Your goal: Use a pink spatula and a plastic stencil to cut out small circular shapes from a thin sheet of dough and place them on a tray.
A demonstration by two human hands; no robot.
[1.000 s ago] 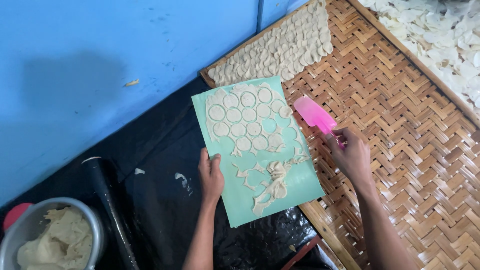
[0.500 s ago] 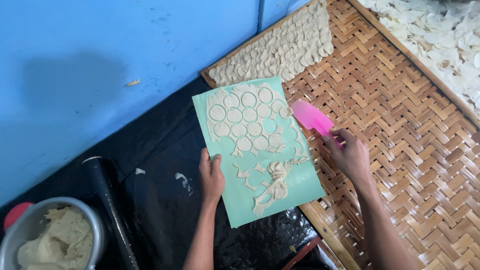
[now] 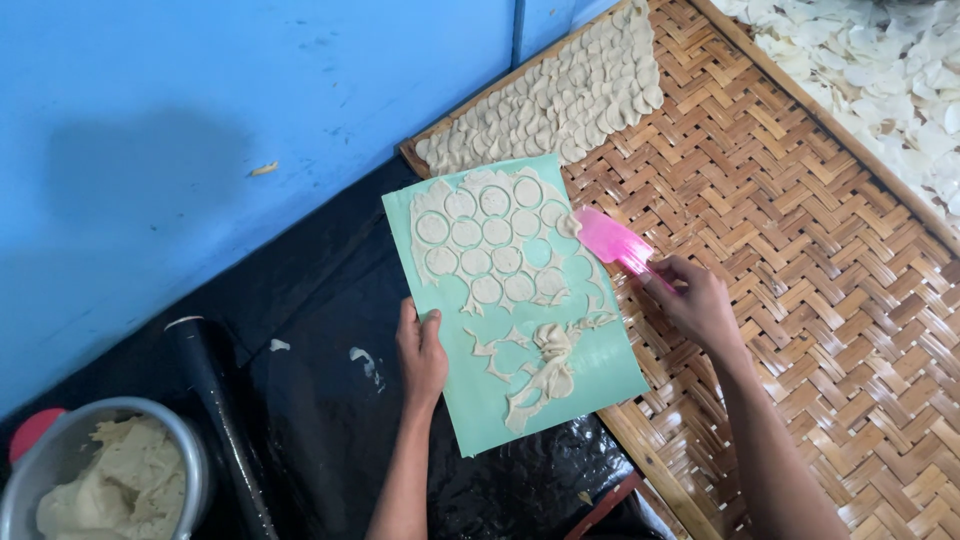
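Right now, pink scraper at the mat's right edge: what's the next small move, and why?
Probably slide the pink scraper leftward under the nearest cut dough round to lift it. The right hand holds its blade at the green mat edge, touching that round; many cut rounds remain on the mat, and the left hand pins the mat's left edge, steadying it.

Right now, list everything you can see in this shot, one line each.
Mat: one, pale green, centre, partly on the tray.
Dough rounds: many, cream, on the mat.
Dough scraps: one bunch, cream, lower mat.
Spatula: one, pink, at the mat's right edge.
Woven tray: one, tan, right.
Laid-out rounds: many, cream, tray top.
Bowl: one, metal, dough inside, bottom left.
Left hand: pressing the mat's edge.
Right hand: holding the spatula.
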